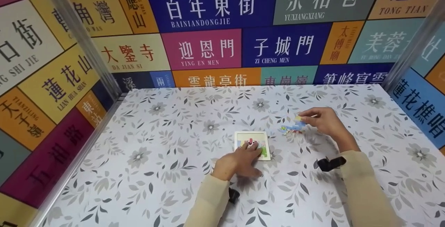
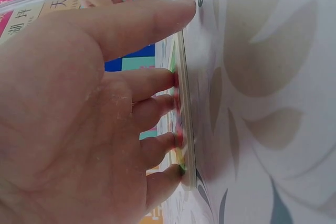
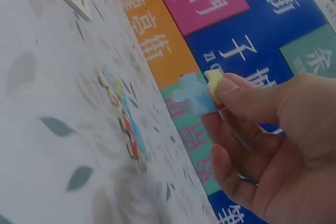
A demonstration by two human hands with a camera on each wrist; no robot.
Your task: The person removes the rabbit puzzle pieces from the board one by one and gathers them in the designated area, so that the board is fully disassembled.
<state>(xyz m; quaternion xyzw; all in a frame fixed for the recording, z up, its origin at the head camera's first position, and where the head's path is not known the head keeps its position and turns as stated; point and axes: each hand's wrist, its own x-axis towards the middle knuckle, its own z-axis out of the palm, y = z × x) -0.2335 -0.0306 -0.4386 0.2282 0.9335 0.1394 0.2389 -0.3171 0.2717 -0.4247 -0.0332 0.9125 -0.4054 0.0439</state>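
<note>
A framed jigsaw puzzle (image 1: 263, 150) with a pale border lies flat on the table. The fingertips of my left hand (image 1: 241, 159) rest on its picture, straight and spread; in the left wrist view the thumb is near the edge of the puzzle board (image 2: 186, 124). My right hand (image 1: 323, 119) is raised to the right of it. Between thumb and fingers it pinches a light blue and yellow puzzle piece (image 3: 197, 94). Below that hand, several colourful loose pieces (image 3: 128, 124) lie together on the cloth.
A white cloth with grey flowers and leaves covers the table (image 1: 167, 178). Behind it stands a wall of coloured sign panels (image 1: 215, 4), with clear upright posts (image 1: 81, 35) at the corners. Black wrist straps (image 1: 332, 163) show at the sleeves.
</note>
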